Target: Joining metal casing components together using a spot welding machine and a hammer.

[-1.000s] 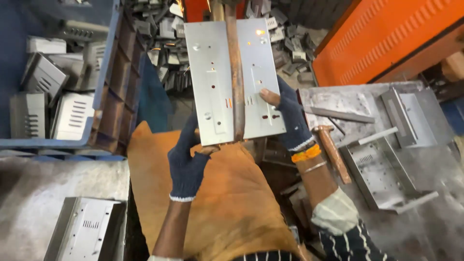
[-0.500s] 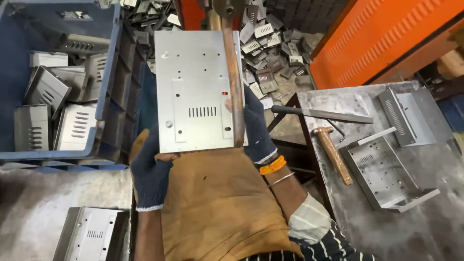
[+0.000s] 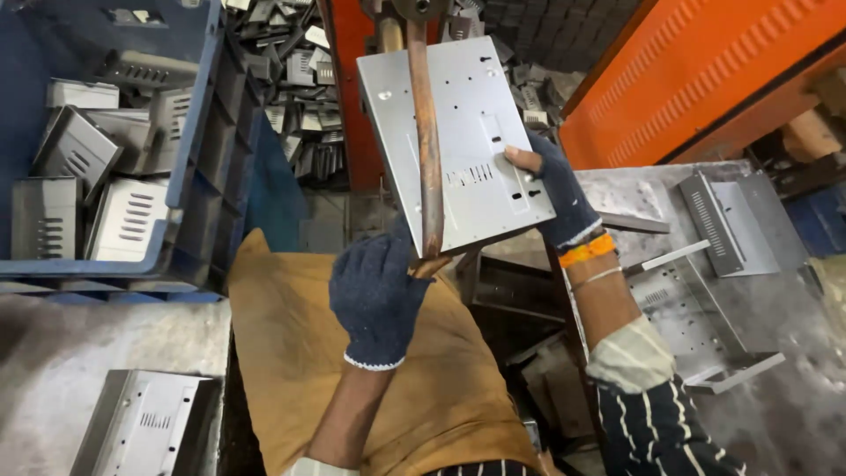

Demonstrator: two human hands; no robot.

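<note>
Perforated sheet-metal panel (image 3: 467, 141) tilted under copper electrode rod (image 3: 426, 141), steadied for contact | left hand (image 3: 377, 295) gloved, fingers curled at panel's lower edge | right hand (image 3: 553, 189) pinching right edge | finished panels in blue crate (image 3: 198, 132).

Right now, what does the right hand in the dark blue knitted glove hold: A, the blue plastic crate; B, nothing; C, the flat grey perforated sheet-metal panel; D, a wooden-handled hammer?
C: the right hand grips the right edge of the flat grey perforated sheet-metal panel, fingers over its face.
</note>
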